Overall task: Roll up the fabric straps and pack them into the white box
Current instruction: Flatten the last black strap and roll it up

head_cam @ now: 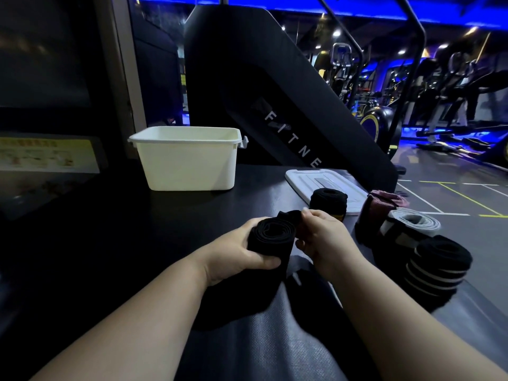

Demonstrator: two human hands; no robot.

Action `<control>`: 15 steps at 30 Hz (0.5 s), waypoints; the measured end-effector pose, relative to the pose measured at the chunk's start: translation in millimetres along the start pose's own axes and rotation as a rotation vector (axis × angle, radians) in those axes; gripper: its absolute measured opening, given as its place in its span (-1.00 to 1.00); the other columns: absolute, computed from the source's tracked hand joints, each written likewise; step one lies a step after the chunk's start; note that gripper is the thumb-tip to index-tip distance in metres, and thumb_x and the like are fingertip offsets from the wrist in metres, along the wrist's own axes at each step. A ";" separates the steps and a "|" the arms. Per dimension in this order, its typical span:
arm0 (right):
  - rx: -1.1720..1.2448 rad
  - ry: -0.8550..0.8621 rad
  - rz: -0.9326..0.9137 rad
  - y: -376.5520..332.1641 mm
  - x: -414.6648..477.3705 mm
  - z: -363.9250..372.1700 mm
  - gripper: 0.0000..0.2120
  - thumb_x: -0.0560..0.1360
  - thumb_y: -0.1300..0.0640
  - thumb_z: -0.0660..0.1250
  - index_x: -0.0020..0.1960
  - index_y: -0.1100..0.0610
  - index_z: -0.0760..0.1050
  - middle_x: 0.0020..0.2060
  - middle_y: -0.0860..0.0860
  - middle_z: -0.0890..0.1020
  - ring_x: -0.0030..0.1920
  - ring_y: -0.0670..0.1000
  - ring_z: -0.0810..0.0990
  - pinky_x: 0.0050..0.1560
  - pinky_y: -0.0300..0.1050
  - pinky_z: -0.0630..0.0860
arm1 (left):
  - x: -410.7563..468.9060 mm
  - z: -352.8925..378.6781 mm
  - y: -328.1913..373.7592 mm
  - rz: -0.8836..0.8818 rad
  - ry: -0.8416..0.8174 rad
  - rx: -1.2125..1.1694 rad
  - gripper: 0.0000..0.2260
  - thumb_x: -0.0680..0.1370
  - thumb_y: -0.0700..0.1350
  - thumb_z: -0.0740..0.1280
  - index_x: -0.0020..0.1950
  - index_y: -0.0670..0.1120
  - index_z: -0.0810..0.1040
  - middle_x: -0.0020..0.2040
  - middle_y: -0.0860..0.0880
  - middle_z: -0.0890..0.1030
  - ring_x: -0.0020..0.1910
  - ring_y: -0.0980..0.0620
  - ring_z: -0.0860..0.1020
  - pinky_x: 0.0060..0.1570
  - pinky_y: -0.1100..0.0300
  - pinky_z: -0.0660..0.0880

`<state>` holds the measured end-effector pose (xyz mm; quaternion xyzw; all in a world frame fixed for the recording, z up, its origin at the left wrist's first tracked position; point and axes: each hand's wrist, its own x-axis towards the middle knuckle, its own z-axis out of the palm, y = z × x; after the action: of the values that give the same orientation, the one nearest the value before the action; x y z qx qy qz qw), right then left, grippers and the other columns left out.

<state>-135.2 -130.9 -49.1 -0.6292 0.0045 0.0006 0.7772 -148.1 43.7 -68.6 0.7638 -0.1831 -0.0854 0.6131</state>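
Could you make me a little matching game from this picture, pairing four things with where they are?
1 white box
2 white lid
3 plain black strap roll
4 black roll with white stripes

a gripped by left hand and right hand
b lying flat, off the box
c far right, closest to us
d open, back left

Pairs: 1-d, 2-b, 3-a, 4-c

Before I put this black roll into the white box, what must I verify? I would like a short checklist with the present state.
1. Left hand grip on black rolled fabric strap: ok.
2. Right hand pinches strap's end: ok.
3. Rolling finished: not ok, unrolled length hangs below.
4. White plastic box open, flat white lid set aside: ok.
5. Free room inside box: cannot tell, bottom hidden.
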 end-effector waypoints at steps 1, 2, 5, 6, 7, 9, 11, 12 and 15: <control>-0.004 0.011 0.002 -1.2 -0.3 -0.6 -0.79 0.65 0.14 0.16 -0.11 0.14 0.48 -0.28 -0.01 0.61 -0.29 -0.07 0.54 -0.27 -0.19 0.36 | -0.7 -0.6 0.1 -0.001 -0.006 -0.008 -0.34 0.28 -0.19 0.48 0.35 0.04 0.39 0.22 -0.01 0.59 0.22 0.13 0.54 0.25 0.23 0.45; -0.007 0.023 -0.002 -2.8 -0.3 -1.0 -0.78 0.65 0.14 0.16 -0.13 0.14 0.48 -0.29 -0.01 0.62 -0.28 -0.07 0.55 -0.28 -0.19 0.34 | -1.4 -1.0 0.2 -0.001 -0.009 -0.014 -0.35 0.28 -0.20 0.48 0.34 0.05 0.40 0.22 -0.02 0.59 0.22 0.13 0.54 0.24 0.25 0.46; -0.017 0.037 -0.018 -6.5 0.6 -2.0 -0.72 0.66 0.14 0.13 -0.21 0.11 0.41 -0.46 -0.08 0.55 -0.34 -0.05 0.47 -0.36 -0.20 0.23 | -1.5 -1.5 0.0 0.004 -0.018 -0.028 -0.38 0.28 -0.21 0.48 0.31 0.04 0.42 0.22 -0.03 0.60 0.19 0.15 0.55 0.17 0.29 0.47; -0.017 0.033 -0.014 -6.8 1.2 -2.7 -0.72 0.66 0.14 0.14 -0.23 0.09 0.37 -0.52 -0.10 0.48 -0.36 -0.05 0.40 -0.37 -0.20 0.19 | -1.4 -1.6 -0.4 0.004 -0.015 -0.038 -0.39 0.29 -0.21 0.48 0.30 0.02 0.43 0.21 -0.04 0.60 0.18 0.14 0.56 0.16 0.29 0.47; -0.015 0.029 -0.006 -6.6 2.2 -3.9 -0.73 0.65 0.14 0.15 -0.23 0.07 0.34 -0.55 -0.11 0.42 -0.38 -0.05 0.35 -0.38 -0.21 0.17 | -1.4 -1.9 -1.0 0.001 -0.005 -0.048 -0.41 0.29 -0.21 0.48 0.29 0.02 0.44 0.19 -0.05 0.61 0.18 0.12 0.56 0.16 0.27 0.48; -0.001 0.026 0.008 -5.9 4.6 -7.9 -0.76 0.63 0.14 0.19 -0.22 0.04 0.34 -0.54 -0.10 0.36 -0.39 -0.06 0.30 -0.38 -0.21 0.19 | -1.9 -2.4 -1.7 -0.001 0.023 -0.058 -0.43 0.28 -0.20 0.48 0.27 0.01 0.46 0.16 -0.06 0.63 0.16 0.09 0.58 0.17 0.23 0.50; 0.031 -0.005 0.026 -6.9 4.3 -12.8 -0.85 0.61 0.11 0.25 -0.15 0.04 0.40 -0.49 -0.08 0.37 -0.38 -0.06 0.34 -0.35 -0.21 0.28 | -2.5 -2.5 -2.5 0.009 0.057 -0.050 -0.45 0.28 -0.18 0.49 0.24 0.01 0.47 0.12 -0.04 0.64 0.13 0.09 0.59 0.17 0.23 0.51; 0.061 -0.049 0.035 -7.8 3.0 -14.3 -0.89 0.59 0.10 0.27 -0.11 0.03 0.41 -0.47 -0.08 0.38 -0.38 -0.07 0.37 -0.36 -0.23 0.32 | -2.5 -2.5 -3.0 0.015 0.078 -0.038 -0.45 0.27 -0.15 0.50 0.23 0.03 0.48 0.11 -0.02 0.65 0.13 0.10 0.59 0.17 0.23 0.51; 0.110 -0.204 0.035 -8.9 -3.4 -13.5 -0.87 0.56 0.26 0.26 -0.12 0.07 0.41 -0.40 -0.05 0.44 -0.40 -0.08 0.38 -0.44 -0.31 0.33 | -0.9 -2.7 -4.3 0.038 0.143 0.019 -0.40 0.20 -0.02 0.55 0.21 0.08 0.48 0.10 0.04 0.65 0.14 0.13 0.59 0.19 0.20 0.49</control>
<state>-138.7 -145.9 -43.1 -0.5820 -0.0636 0.0779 0.8070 -147.1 47.3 -72.2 0.7702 -0.1539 -0.0171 0.6187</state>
